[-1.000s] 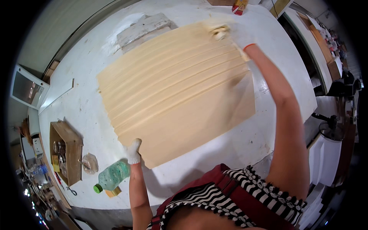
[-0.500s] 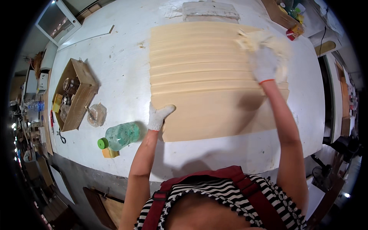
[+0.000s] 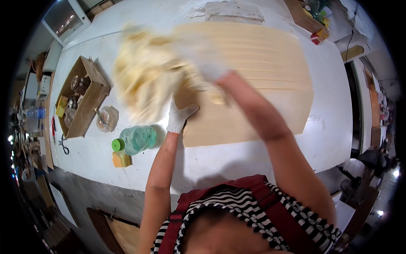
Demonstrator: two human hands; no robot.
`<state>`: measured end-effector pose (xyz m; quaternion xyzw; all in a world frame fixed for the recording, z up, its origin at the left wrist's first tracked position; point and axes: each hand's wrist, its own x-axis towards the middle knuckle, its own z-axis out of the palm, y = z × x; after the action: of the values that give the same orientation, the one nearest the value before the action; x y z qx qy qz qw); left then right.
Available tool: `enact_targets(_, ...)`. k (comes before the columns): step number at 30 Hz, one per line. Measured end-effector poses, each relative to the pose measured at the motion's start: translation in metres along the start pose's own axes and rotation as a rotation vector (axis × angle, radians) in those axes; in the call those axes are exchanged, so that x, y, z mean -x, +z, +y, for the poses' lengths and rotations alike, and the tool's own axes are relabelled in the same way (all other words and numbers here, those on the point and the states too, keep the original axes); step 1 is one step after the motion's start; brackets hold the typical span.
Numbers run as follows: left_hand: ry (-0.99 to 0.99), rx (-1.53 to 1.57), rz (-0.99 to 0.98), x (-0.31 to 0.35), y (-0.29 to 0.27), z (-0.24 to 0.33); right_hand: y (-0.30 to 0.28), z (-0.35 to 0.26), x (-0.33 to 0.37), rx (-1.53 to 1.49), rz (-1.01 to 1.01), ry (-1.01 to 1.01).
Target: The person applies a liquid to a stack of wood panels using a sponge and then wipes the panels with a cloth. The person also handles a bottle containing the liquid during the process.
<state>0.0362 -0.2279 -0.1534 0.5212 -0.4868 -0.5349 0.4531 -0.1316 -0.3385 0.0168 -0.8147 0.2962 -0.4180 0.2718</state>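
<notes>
Several thin tan sheets [image 3: 253, 114], which look like wood veneer, lie overlapped in a stepped stack on the white table. At the stack's left edge rests my left hand [image 3: 181, 117] in a white knit glove, thumb stretched out on top and fingers apart from it. My right hand [image 3: 203, 53], also gloved, is smeared by motion above the left part of the stack. A crumpled cream cloth [image 3: 146, 72] swings with it, blurred, past the sheets' left edge. The right fingers are indistinct, but the cloth bunches at them.
On the left stand a cardboard box [image 3: 98, 89] of jars, a small tub [image 3: 107, 118] and a green-capped bottle [image 3: 138, 139] beside a yellow sponge [image 3: 122, 159]. A pale flat block [image 3: 234, 12] lies at the far edge, and another box [image 3: 301, 16] at the far right.
My right hand has swept from the stack's far right side across to the left, carrying the cloth with it. My left hand stays at the left edge.
</notes>
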Motion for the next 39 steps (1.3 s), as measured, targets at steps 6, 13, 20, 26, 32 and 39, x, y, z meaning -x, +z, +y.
enact_targets(6,-0.070,0.187,-0.076,0.000,0.023,0.065,-0.240,0.082,0.140,0.619,0.307,0.481)
enact_targets(13,-0.093,0.215,-0.088,0.001,0.017,0.061,-0.242,0.176,0.122,0.841,-0.050,0.399)
enact_targets(20,-0.059,0.169,-0.090,0.002,0.016,0.058,-0.089,0.119,-0.006,0.826,-0.192,0.229)
enact_targets(26,-0.107,0.197,-0.100,-0.002,0.025,0.064,0.026,0.067,-0.090,0.730,-0.344,0.321)
enact_targets(32,-0.107,0.041,-0.084,0.002,0.006,0.039,0.005,-0.022,-0.036,0.215,-0.029,0.048)
enact_targets(39,-0.018,0.053,-0.103,-0.009,0.024,0.057,-0.285,0.171,0.162,0.373,0.298,0.413)
